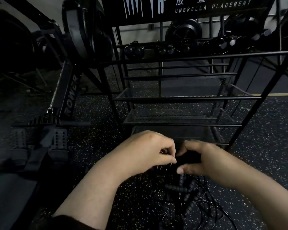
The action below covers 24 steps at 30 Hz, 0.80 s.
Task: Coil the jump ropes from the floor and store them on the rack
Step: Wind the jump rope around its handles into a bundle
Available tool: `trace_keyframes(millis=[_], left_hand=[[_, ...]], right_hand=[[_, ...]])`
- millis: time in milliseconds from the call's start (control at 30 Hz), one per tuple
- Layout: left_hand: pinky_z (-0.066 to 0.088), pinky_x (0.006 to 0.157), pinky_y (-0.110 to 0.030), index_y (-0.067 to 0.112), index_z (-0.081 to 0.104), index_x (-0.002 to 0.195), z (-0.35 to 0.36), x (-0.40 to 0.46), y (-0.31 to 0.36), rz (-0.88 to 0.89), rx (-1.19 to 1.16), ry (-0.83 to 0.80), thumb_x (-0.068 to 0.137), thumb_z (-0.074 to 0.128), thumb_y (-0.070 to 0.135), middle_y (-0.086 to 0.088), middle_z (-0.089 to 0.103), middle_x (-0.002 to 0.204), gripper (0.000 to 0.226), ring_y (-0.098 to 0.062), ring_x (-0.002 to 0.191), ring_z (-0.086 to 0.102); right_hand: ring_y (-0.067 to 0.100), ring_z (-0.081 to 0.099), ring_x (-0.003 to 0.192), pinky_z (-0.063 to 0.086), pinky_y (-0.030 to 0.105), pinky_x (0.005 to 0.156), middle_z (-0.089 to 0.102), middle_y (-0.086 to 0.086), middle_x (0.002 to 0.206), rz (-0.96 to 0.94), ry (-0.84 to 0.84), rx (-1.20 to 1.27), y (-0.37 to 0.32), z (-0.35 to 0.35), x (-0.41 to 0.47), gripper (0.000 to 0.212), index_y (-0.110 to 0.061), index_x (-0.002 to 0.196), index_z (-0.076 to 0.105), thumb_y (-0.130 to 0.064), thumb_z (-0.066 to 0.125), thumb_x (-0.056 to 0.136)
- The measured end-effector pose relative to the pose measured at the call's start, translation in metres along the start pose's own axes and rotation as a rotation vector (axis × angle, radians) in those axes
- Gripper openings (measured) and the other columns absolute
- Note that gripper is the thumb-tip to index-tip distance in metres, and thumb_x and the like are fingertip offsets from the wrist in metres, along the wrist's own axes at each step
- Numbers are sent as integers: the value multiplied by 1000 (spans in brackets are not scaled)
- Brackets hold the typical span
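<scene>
a dark bundle of jump ropes [188, 156] is held between both hands, low before the rack [181, 98]. the left hand [145, 151] is pinched on it, fingers [170, 161] curled narrow; the right hand [204, 160] is curled round its other side. loose cords and beaded handles [178, 187] are left trailing on the floor [264, 163] directly beneath the hands. the rack's mesh shelves are set just beyond and above; neither hand is judged nearer.

Left hand [146, 151] fingers curled and pinching, right hand [204, 161] curled, hands nearly touching
</scene>
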State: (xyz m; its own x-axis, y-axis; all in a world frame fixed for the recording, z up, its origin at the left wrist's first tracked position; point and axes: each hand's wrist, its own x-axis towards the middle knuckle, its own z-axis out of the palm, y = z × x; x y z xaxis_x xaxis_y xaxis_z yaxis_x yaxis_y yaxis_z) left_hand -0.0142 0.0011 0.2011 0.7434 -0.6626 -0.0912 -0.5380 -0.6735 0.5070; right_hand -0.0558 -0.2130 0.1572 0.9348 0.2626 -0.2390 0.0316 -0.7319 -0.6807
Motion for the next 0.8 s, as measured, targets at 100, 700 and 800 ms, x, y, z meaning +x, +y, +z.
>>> trace_keyframes(millis=[100, 700, 800], left_hand=[[54, 74, -31, 27, 72, 82, -5, -3, -8, 19, -169, 16, 77, 86, 36, 12, 67, 82, 17, 2, 77, 61], [19, 46, -21, 22, 63, 79, 30, 10, 1, -254, -938, 96, 109, 45, 25, 4, 37, 63, 35, -6, 48, 26], [17, 44, -24, 3, 58, 102, 30, 14, 7, -285, -841, 40, 110, 42, 25, 5, 38, 64, 28, -7, 49, 24]], right_hand=[[-2, 62, 94, 51, 30, 84, 67, -22, 102, -83, -82, 91, -5, -1, -6, 42, -49, 100, 62, -64, 81, 65], [34, 64, 98, 58, 34, 74, 67, 16, 106, -244, 288, 1237, -9, -16, -6, 61, -18, 104, 61, -38, 97, 59], [28, 69, 95, 55, 35, 77, 69, 16, 108, -133, 386, 1205, -6, -11, -2, 56, -12, 117, 56, -37, 83, 75]])
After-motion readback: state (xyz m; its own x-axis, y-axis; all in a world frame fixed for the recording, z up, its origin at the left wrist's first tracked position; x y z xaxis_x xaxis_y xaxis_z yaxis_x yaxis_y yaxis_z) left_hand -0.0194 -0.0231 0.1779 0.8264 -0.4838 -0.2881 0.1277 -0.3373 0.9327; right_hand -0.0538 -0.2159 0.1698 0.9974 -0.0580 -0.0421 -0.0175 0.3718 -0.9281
